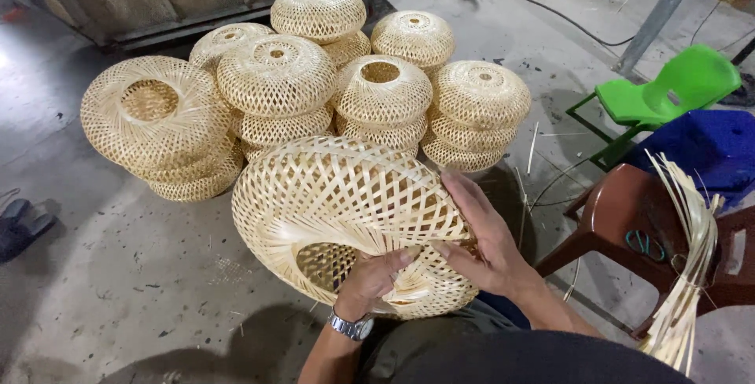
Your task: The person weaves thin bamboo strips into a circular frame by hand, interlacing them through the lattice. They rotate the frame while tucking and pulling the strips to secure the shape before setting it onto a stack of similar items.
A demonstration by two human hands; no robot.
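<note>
Bamboo strips, thin and pale, make up the woven lampshade point(346, 211) that I see resting on the lap, tilted toward the camera so its round opening faces down and to the left. My left hand point(373, 278), with a metal wristwatch point(351, 326) on the wrist, has its fingers curled into the weave near the lower rim, pinching the strips beside the opening. My right hand point(484, 235) lies over the right side of the shade, fingers spread and pressed flat against the lattice, thumb meeting the rim close to the left fingertips; both hands grip the shade.

Behind it, on the concrete floor point(141, 274), stands a pile of finished woven shades point(314, 85), stacked in twos and threes, one larger shade lying on its side at the left. To the right, a brown plastic stool point(621, 211) carries green-handled scissors point(645, 244), and a bundle of loose bamboo strips point(688, 258) leans against it. A green plastic chair point(668, 89) stands farther back.
</note>
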